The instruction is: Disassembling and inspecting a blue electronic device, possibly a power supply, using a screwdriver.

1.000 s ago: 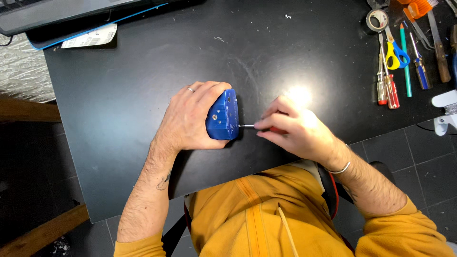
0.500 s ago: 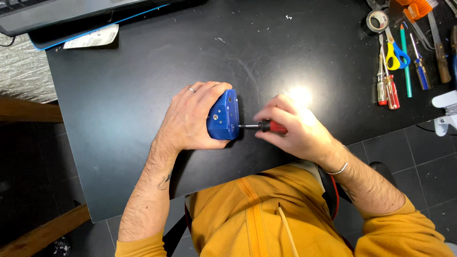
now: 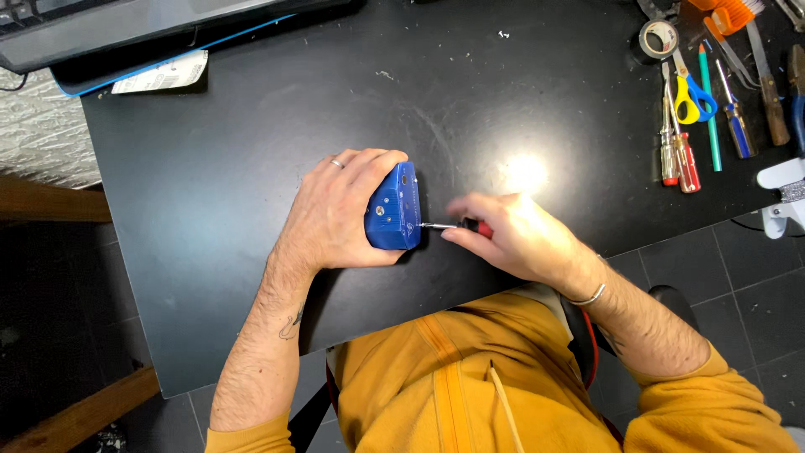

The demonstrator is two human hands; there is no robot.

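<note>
My left hand (image 3: 340, 210) is wrapped over a small blue plastic block (image 3: 394, 210) with several holes, holding it down on the black table (image 3: 251, 168). My right hand (image 3: 511, 235) grips a red-handled screwdriver (image 3: 465, 226). Its thin metal shaft lies level and its tip touches the right face of the blue block. Most of the red handle is hidden inside my fingers, which look slightly blurred.
At the back right lie red-handled screwdrivers (image 3: 677, 147), yellow-and-blue scissors (image 3: 693, 94), a green pen (image 3: 709, 109), a tape roll (image 3: 658, 37) and other hand tools. A dark keyboard (image 3: 126, 21) sits at the back left. A white object (image 3: 784, 193) hangs off the table's right edge.
My right hand's fingers have shifted around the screwdriver handle, exposing more of the red grip. The left hand and blue block have stayed put.
</note>
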